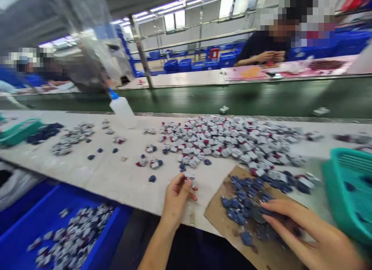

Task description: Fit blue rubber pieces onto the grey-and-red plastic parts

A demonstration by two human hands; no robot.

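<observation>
My left hand (178,198) is closed in a pinch around a small grey-white plastic part (190,176), just above the front of the table. My right hand (308,227) reaches over a sheet of brown cardboard (217,208). Its thumb and a finger close on a dark blue piece (258,213), partly blurred among others like it. A heap of shiny dark blue pieces (238,200) lies on the cardboard. Beyond it spreads a large pile of grey-white parts (226,138) with dark red bits showing.
A teal basket (334,184) stands at right, another (26,132) at far left. A white bottle with blue nozzle (123,111) stands behind scattered parts. Below left, a blue bin (113,231) holds grey-white parts. A green conveyor belt (186,99) runs behind; a co-worker (261,49) sits across.
</observation>
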